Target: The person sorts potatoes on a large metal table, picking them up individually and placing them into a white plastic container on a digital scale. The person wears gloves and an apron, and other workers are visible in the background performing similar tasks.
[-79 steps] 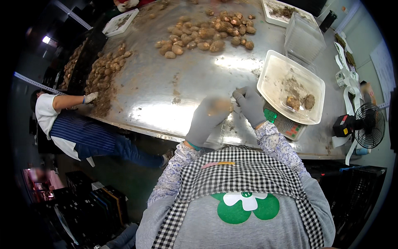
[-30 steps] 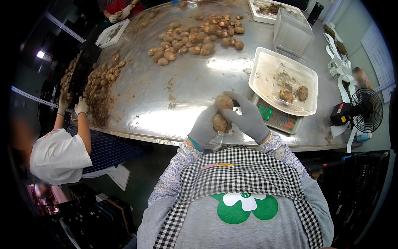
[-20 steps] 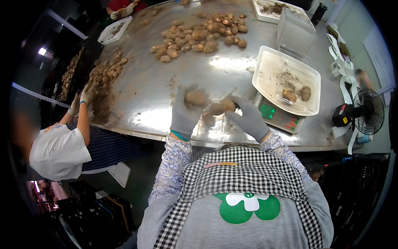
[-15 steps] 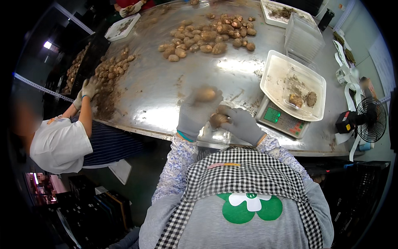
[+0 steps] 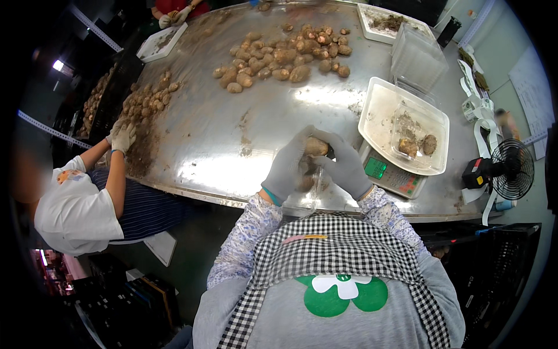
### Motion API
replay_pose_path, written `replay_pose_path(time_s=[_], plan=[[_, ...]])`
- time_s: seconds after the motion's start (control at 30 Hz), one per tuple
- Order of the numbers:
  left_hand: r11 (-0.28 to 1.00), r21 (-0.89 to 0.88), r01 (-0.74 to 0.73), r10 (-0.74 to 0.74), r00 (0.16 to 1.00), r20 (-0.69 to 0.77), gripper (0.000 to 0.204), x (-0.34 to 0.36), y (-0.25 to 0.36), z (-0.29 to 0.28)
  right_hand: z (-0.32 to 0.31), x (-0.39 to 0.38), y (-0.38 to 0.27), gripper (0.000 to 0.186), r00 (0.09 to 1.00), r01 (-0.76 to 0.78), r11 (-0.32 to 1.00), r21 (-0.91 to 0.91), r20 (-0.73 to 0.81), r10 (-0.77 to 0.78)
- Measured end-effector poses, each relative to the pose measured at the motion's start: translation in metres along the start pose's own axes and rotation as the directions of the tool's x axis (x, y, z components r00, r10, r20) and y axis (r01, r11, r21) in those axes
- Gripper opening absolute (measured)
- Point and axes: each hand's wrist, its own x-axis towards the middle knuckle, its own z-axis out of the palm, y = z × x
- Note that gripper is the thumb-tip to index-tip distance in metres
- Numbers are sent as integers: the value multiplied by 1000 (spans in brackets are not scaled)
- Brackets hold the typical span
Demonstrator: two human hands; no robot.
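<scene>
Both the grey-gloved left hand [image 5: 285, 168] and right hand [image 5: 347, 168] grip a brown, oval tuber [image 5: 316, 146] left of the grey, boxy digital scale [image 5: 392, 178]; steady, light pressure should suit its roundness.

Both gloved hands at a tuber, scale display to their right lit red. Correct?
Not quite: the head view shows the scale display lit green, not red. It is to their right, and the gloved left hand and right hand are at a tuber.
</scene>
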Motion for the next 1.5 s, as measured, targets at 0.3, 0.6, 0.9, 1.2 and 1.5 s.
replay_pose_path(time_s=[0.3, 0.6, 0.9, 1.2, 1.5], plan=[[972, 231, -37, 125, 917, -379, 44, 92, -19, -13, -19, -7, 7, 57, 958, -219, 717, 662, 7, 286], [979, 192, -68, 93, 988, -124, 31, 73, 15, 34, -22, -12, 12, 50, 943, -237, 530, 814, 62, 327], [975, 174, -136, 171, 965, -200, 26, 95, -29, 11, -14, -18, 6, 47, 952, -231, 524, 820, 79, 296], [928, 316, -199, 248, 961, -123, 34, 64, -2, 16, -14, -20, 20, 45, 933, -252, 516, 818, 64, 354], [893, 424, -152, 242, 956, -166, 29, 48, 23, 36, -10, -19, 10, 55, 961, -191, 592, 783, 26, 276]])
